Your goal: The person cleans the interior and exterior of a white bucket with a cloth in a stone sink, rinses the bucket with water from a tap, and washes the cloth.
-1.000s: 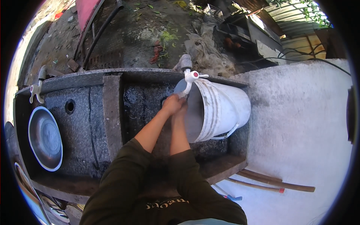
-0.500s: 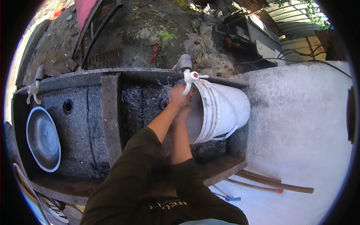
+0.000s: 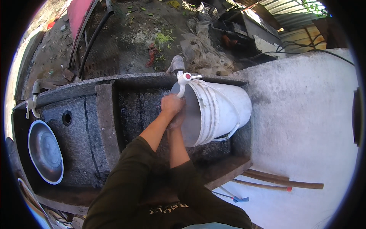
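My hands are pressed together just below the white tap (image 3: 182, 84) with the red-centred knob, wet and a little blurred. On top lies my left hand (image 3: 172, 104), its knuckles bent and its fingertips hidden near the spout. Beneath it my right hand (image 3: 177, 120) is mostly covered, so its fingers do not show. Water splashes around them. A white bucket (image 3: 225, 108) lies on its side to the right of my hands, its open mouth facing them and its wire handle hanging down. Both hands are over the right basin of a stone sink (image 3: 133, 110).
A divider (image 3: 106, 122) separates the left basin, which holds a metal bowl (image 3: 45, 152) beside a drain hole (image 3: 67, 118). Another white tap (image 3: 32, 107) stands at the far left. To the right is a pale concrete slab (image 3: 293, 114), with wooden sticks (image 3: 282, 180) lying at its near side.
My hands have drawn slightly toward me and now sit lower under the spout, the left more curled over the right. The whole view has shifted a little.
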Demonstrator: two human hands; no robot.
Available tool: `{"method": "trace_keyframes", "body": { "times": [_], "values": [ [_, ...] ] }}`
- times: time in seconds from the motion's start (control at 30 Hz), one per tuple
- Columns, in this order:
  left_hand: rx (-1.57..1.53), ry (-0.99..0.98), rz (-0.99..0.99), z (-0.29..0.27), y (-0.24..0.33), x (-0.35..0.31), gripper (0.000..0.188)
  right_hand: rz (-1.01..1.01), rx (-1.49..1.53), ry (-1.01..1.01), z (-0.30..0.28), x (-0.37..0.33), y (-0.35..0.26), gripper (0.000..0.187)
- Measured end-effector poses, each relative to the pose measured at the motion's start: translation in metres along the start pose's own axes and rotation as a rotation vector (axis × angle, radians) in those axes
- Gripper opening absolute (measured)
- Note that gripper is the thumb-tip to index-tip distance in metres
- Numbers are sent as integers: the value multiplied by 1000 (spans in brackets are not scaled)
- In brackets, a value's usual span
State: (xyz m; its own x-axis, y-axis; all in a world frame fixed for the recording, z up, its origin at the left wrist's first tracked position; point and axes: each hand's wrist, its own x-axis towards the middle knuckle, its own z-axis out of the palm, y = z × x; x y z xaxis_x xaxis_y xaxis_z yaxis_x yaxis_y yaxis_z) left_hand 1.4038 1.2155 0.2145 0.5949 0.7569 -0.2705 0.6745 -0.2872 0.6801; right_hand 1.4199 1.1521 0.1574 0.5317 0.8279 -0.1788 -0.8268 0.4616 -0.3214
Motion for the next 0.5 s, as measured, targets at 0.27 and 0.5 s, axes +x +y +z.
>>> {"method": "trace_keyframes", "body": {
  "times": [0.27,0.5],
  "values": [
    [-125,92,-17,16,-1,17,33,-82,-363,279,21,-3,2,37],
    [-142,127,265,24,9,-12,38,-48,-758,213,-4,23,-48,40]
  ]
}}
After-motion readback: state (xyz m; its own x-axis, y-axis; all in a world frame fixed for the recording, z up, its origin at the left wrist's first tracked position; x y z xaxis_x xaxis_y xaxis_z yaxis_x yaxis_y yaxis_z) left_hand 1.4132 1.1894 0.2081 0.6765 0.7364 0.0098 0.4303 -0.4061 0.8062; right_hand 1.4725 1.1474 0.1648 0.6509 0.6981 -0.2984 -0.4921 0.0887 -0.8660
